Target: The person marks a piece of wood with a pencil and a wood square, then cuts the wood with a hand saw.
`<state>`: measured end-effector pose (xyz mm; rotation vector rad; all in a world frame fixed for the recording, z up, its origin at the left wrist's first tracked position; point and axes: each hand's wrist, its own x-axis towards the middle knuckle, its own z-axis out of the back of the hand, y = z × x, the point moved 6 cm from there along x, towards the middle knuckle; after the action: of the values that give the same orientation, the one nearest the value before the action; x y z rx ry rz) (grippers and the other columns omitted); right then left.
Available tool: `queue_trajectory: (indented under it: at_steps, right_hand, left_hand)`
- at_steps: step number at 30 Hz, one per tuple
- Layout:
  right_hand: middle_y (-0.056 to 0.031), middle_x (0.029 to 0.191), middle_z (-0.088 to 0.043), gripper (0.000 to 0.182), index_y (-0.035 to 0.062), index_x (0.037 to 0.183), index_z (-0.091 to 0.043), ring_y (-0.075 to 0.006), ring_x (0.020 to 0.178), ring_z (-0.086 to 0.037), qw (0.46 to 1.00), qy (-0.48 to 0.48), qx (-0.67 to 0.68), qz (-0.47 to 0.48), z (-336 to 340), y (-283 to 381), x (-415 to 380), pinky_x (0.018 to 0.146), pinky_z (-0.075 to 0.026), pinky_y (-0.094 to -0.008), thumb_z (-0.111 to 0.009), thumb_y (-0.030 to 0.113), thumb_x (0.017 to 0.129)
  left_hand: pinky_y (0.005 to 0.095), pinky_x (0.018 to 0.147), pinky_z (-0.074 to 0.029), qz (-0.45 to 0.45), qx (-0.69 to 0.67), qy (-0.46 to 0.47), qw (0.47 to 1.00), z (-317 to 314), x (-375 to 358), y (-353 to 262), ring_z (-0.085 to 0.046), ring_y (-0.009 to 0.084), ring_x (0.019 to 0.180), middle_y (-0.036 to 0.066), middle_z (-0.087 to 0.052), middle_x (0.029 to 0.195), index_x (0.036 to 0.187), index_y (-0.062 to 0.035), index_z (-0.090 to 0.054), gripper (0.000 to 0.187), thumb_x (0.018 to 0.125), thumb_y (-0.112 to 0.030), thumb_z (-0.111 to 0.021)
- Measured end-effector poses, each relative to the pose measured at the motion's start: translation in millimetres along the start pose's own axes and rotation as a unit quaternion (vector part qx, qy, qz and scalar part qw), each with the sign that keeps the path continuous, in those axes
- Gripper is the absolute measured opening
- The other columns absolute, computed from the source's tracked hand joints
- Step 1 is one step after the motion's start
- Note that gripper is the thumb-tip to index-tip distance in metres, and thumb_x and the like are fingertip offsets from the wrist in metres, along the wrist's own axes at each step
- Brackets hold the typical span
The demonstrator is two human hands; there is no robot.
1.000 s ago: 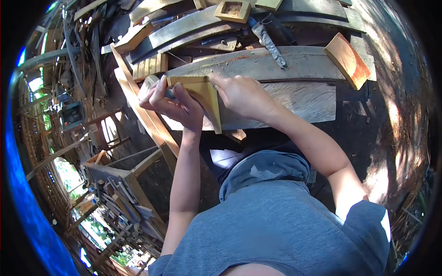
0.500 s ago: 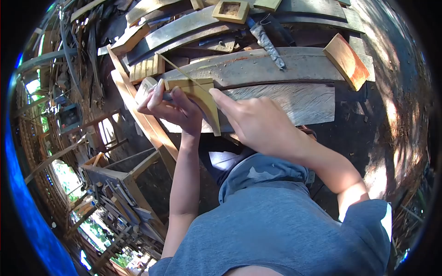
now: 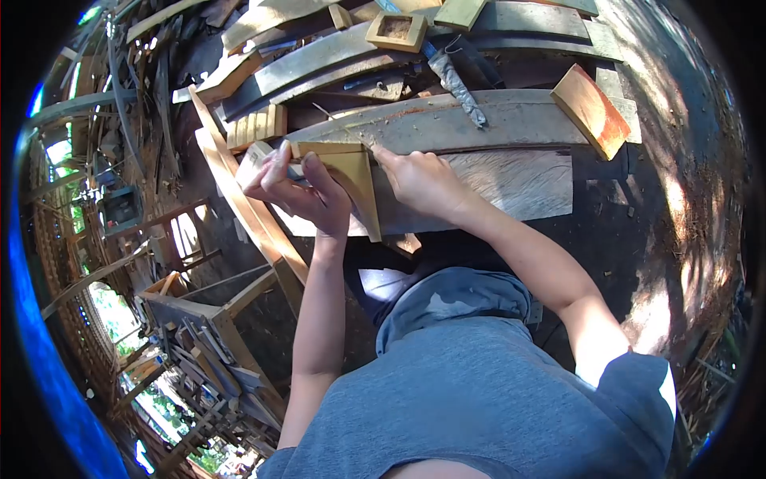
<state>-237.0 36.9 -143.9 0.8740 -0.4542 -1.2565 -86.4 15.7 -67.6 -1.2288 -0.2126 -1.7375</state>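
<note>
My left hand (image 3: 307, 191) is closed around a yellowish wooden piece (image 3: 361, 182) with a curved face and a pointed lower end. Its thumb presses near the top edge, and the fingers curl round the left end. The fingers of my right hand (image 3: 427, 184) are closed on the near end of a thin narrow rod (image 3: 331, 116), blurred, which slants up and left across the top of the piece. What kind of tool it is, I cannot tell. Beneath both hands lies a grey wooden board (image 3: 519, 180).
A grooved wooden block (image 3: 255, 128) sits left of the hands. Farther back are a wrapped handle tool (image 3: 459, 88), a hollowed square block (image 3: 396, 32) and long curved planks (image 3: 511, 112). An orange-stained block (image 3: 590, 112) rests at right. Scrap wood fills a rack (image 3: 207, 351) at lower left.
My right hand has drawn back slightly, up and to the right, its forearm straighter. Less of the rod sticks out to the left. The left hand keeps its hold on the wooden piece.
</note>
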Motion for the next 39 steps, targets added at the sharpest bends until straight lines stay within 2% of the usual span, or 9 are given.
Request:
queue_trajectory:
  at_steps: [2, 7, 10, 16, 20, 24, 33, 38, 39]
  right_hand:
    - [-0.0248, 0.075, -0.066, 0.044, 0.0055, 0.137, -0.050, -0.0399, 0.069, -0.068, 1.000, 0.008, -0.016, 0.004, 0, 0, 0, 0.065, -0.053, -0.0526, -0.048, 0.018, 0.095]
    - [-0.0246, 0.073, -0.066, 0.043, 0.0104, 0.138, -0.051, -0.0417, 0.070, -0.067, 0.999, 0.002, 0.052, 0.004, 28, 28, -26, 0.068, -0.052, -0.0536, -0.048, 0.018, 0.095]
    - [-0.0243, 0.075, -0.066, 0.041, 0.0131, 0.137, -0.052, -0.0429, 0.072, -0.066, 1.000, -0.014, -0.011, -0.023, -19, -19, 4, 0.071, -0.052, -0.0544, -0.048, 0.019, 0.096]
    - [-0.0245, 0.092, -0.068, 0.041, 0.0144, 0.138, -0.051, -0.0418, 0.081, -0.067, 0.999, -0.028, 0.022, 0.015, 3, -34, -1, 0.073, -0.053, -0.0507, -0.048, 0.024, 0.098]
    - [-0.0220, 0.082, -0.069, 0.040, 0.0136, 0.138, -0.051, -0.0397, 0.074, -0.068, 0.967, -0.254, 0.024, 0.025, 52, -54, -26, 0.063, -0.054, -0.0506, -0.046, 0.024, 0.100]
    - [-0.0222, 0.078, -0.067, 0.038, 0.0115, 0.137, -0.051, -0.0378, 0.070, -0.068, 0.946, -0.324, -0.025, 0.008, 68, -86, -34, 0.060, -0.051, -0.0487, -0.047, 0.021, 0.101]
    - [-0.0096, 0.066, -0.057, 0.030, 0.0003, 0.128, -0.055, -0.0213, 0.055, -0.059, 0.927, -0.330, 0.154, -0.088, 49, -108, -46, 0.054, -0.046, -0.0333, -0.049, 0.015, 0.102]
    - [-0.0088, 0.070, -0.060, 0.024, 0.0005, 0.114, -0.061, -0.0166, 0.059, -0.060, 0.934, -0.343, 0.089, -0.045, 58, -81, -41, 0.056, -0.047, -0.0304, -0.053, 0.019, 0.101]
    - [-0.0081, 0.071, -0.062, 0.024, 0.0003, 0.111, -0.062, -0.0153, 0.062, -0.061, 0.943, -0.287, 0.162, -0.050, 52, -70, -38, 0.059, -0.048, -0.0298, -0.055, 0.021, 0.100]
  left_hand:
    - [0.0316, 0.078, -0.034, -0.021, 0.014, 0.014, 1.000, -2, 3, -7, -0.037, 0.0156, 0.092, 0.007, -0.037, 0.102, 0.112, -0.0021, -0.050, 0.026, 0.102, -0.026, -0.051]
    - [0.0418, 0.091, -0.034, 0.018, 0.047, 0.018, 0.999, 1, -3, 2, -0.041, 0.0258, 0.101, 0.012, -0.041, 0.104, 0.113, -0.0029, -0.053, 0.029, 0.099, -0.028, -0.055]
    - [0.0348, 0.083, -0.032, -0.014, 0.024, 0.003, 1.000, -1, 0, 0, -0.036, 0.0184, 0.094, 0.008, -0.042, 0.100, 0.113, -0.0017, -0.050, 0.027, 0.101, -0.026, -0.051]
    - [0.0401, 0.106, -0.029, -0.014, 0.086, 0.076, 0.993, -7, 11, -16, -0.038, 0.0262, 0.121, 0.013, -0.044, 0.118, 0.129, -0.0017, -0.042, 0.051, 0.092, -0.025, -0.068]
    - [0.0390, 0.105, -0.031, 0.093, -0.035, 0.155, 0.983, -5, 5, 15, -0.041, 0.0244, 0.121, 0.015, -0.040, 0.132, 0.135, -0.0033, -0.036, 0.055, 0.094, -0.024, -0.067]
    - [0.0345, 0.094, -0.039, 0.174, -0.056, 0.009, 0.983, 37, 19, 35, -0.047, 0.0164, 0.105, 0.005, -0.042, 0.110, 0.144, -0.0069, -0.032, 0.053, 0.103, -0.037, -0.048]
    - [0.0453, 0.090, -0.050, 0.459, -0.472, -0.039, 0.752, 60, 14, 86, -0.054, 0.0180, 0.090, 0.006, -0.053, 0.095, 0.145, -0.0122, -0.038, 0.049, 0.102, -0.036, -0.039]
    - [0.0458, 0.084, -0.052, 0.584, -0.414, 0.071, 0.695, 26, 10, 74, -0.057, 0.0252, 0.084, 0.011, -0.057, 0.097, 0.134, -0.0057, -0.045, 0.051, 0.101, -0.044, -0.038]
    - [0.0469, 0.085, -0.050, 0.608, -0.535, 0.055, 0.584, 15, -1, 78, -0.058, 0.0245, 0.084, 0.011, -0.058, 0.098, 0.133, -0.0047, -0.045, 0.051, 0.099, -0.043, -0.044]
